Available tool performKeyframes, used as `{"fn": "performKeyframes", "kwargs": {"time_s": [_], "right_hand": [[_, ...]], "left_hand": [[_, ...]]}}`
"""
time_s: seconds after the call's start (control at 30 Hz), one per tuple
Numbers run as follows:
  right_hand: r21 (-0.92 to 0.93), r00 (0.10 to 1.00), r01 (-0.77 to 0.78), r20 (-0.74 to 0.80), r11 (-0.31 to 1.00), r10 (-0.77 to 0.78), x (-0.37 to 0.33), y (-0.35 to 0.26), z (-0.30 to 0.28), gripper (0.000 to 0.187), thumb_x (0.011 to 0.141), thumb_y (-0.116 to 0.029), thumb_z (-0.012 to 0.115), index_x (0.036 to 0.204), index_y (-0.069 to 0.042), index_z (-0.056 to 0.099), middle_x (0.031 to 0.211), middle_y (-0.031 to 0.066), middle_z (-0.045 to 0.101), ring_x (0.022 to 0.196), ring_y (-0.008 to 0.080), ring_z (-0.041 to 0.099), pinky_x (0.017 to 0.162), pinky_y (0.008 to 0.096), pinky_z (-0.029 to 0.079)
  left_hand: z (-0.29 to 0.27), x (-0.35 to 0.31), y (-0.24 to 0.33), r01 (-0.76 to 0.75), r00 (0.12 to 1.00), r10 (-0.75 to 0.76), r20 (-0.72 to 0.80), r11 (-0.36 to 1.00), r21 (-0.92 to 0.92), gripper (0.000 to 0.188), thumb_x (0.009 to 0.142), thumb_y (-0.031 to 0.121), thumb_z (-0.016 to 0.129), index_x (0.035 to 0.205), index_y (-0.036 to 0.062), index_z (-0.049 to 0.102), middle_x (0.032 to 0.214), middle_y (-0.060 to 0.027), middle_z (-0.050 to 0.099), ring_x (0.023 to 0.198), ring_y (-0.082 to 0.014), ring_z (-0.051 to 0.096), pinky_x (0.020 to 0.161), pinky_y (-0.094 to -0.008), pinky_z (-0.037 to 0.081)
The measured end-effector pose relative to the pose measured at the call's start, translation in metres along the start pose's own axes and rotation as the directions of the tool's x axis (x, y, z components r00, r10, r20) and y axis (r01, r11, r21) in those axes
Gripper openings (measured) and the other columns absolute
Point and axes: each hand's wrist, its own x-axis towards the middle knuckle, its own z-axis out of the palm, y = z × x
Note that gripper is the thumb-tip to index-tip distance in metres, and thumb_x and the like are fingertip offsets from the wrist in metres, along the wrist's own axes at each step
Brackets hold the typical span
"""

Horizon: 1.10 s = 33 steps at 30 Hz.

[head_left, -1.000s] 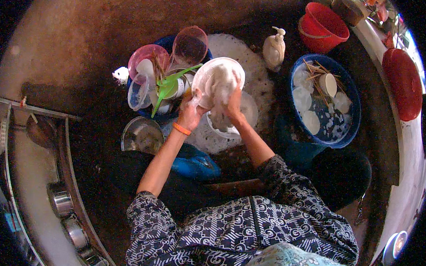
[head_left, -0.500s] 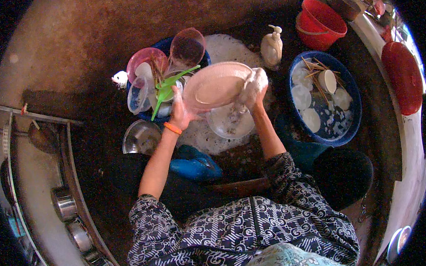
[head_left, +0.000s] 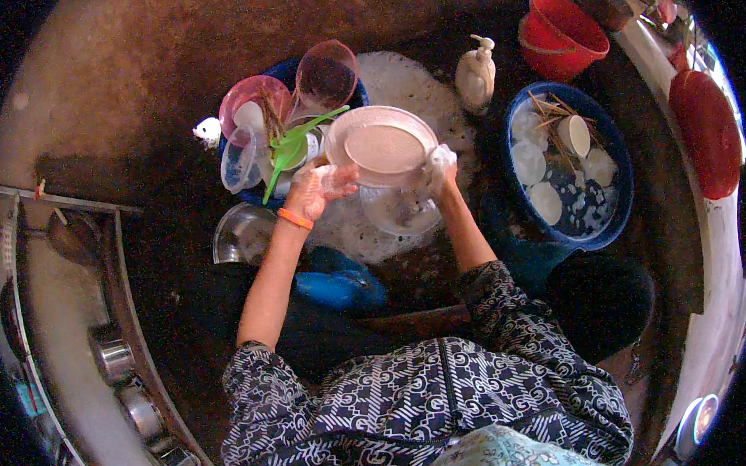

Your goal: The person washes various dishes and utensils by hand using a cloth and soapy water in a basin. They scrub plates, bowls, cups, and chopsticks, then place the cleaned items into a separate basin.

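Observation:
A pale round plate (head_left: 384, 146) is held flat above a sudsy patch of floor. My right hand (head_left: 440, 166), covered in foam, grips its right rim. My left hand (head_left: 316, 192), with an orange band at the wrist, is open just off the plate's left edge, fingers spread and soapy. Below the plate lies a clear glass bowl (head_left: 398, 209). To the left a blue basin (head_left: 289, 71) holds pink and clear plastic jugs and a green utensil (head_left: 292, 145).
A second blue basin (head_left: 610, 212) at right holds water, small bowls and chopsticks. A soap pump bottle (head_left: 475, 73) stands behind the plate. A red bucket (head_left: 561, 31), a red lid (head_left: 706, 131), a steel bowl (head_left: 243, 233) and a blue stool (head_left: 338, 285) surround me.
The plate has gone from upright and being scrubbed to lying flat. My left hand has let go of its left edge while my right hand keeps hold.

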Motion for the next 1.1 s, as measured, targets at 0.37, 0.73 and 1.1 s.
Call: {"fn": "performKeyframes", "kwargs": {"time_s": [0.37, 0.73, 1.1], "right_hand": [[0.743, 0.837, -0.536, 0.405, 0.402, 0.368, 0.004, -0.055, -0.008, 0.040, 0.093, -0.041, 0.052, 0.090, -0.003, 0.059, 0.082, 0.0126, 0.066, 0.067, 0.0256, 0.061, 0.061, 0.0370, 0.049], [0.036, 0.582, 0.388, 0.765, 0.921, -0.275, -0.080, -0.044, 0.022, 0.033, 0.076, -0.023, 0.066, 0.105, -0.007, 0.065, 0.100, 0.0170, 0.066, 0.093, 0.0392, 0.062, 0.082, 0.0501, 0.050], [0.262, 0.909, -0.128, 0.416, 0.956, 0.008, -0.025, 0.000, 0.018, 0.038, 0.087, -0.035, 0.057, 0.112, -0.007, 0.060, 0.099, 0.0216, 0.066, 0.089, 0.0403, 0.062, 0.077, 0.0442, 0.051]], "left_hand": [[-0.021, 0.007, -0.040, 0.224, 0.870, -0.068, -0.489, 0.937, 0.268, 0.068, 0.089, 0.046, 0.059, 0.138, 0.0090, 0.030, 0.119, -0.0232, 0.056, 0.095, -0.0415, 0.062, 0.081, -0.0588, 0.052], [0.007, -0.006, -0.060, 0.084, 0.985, 0.152, 0.083, -0.839, 0.537, 0.107, 0.058, 0.044, 0.082, 0.148, 0.0361, 0.025, 0.157, -0.0149, 0.007, 0.142, -0.0396, 0.013, 0.105, -0.0728, 0.013], [-0.045, 0.015, -0.092, 0.061, 0.910, 0.215, 0.353, -0.914, 0.401, 0.058, 0.091, 0.020, 0.046, 0.143, 0.0424, 0.031, 0.156, -0.0121, 0.014, 0.139, -0.0436, 0.019, 0.099, -0.0783, 0.014]]}}
